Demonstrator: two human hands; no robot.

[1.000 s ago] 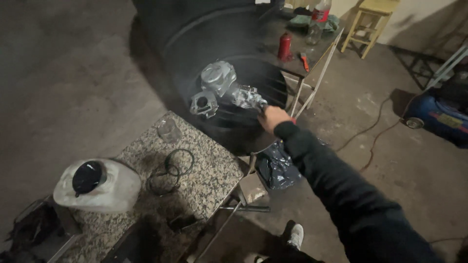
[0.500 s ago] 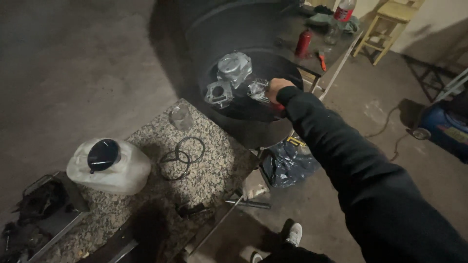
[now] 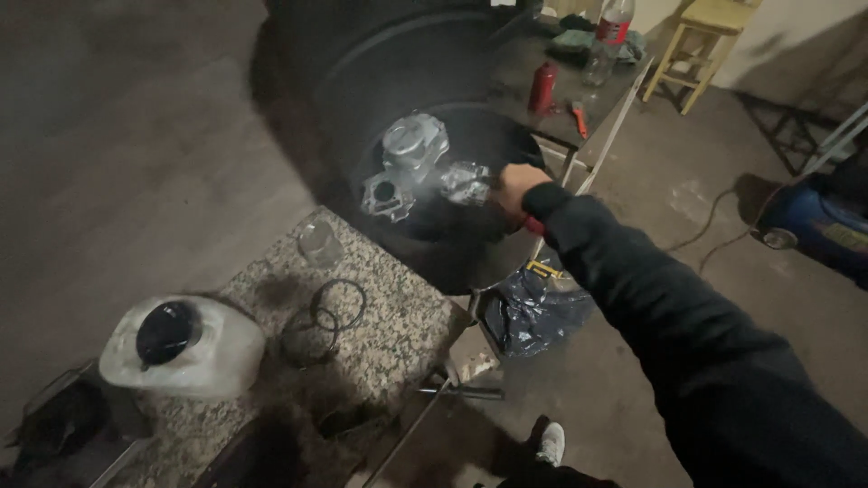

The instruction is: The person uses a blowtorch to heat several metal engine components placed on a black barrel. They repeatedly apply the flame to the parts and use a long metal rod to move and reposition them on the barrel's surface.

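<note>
One hand in view, our right hand point(image 3: 517, 192), its grip closed around a silvery metal engine part point(image 3: 466, 183) held over the black basin point(image 3: 470, 253). Two more metal castings point(image 3: 411, 145) lie inside the basin. On the granite counter point(image 3: 398, 312) near its far edge: black rubber rings point(image 3: 336, 305), glass jar point(image 3: 318, 242), white jug point(image 3: 181, 348).
</note>
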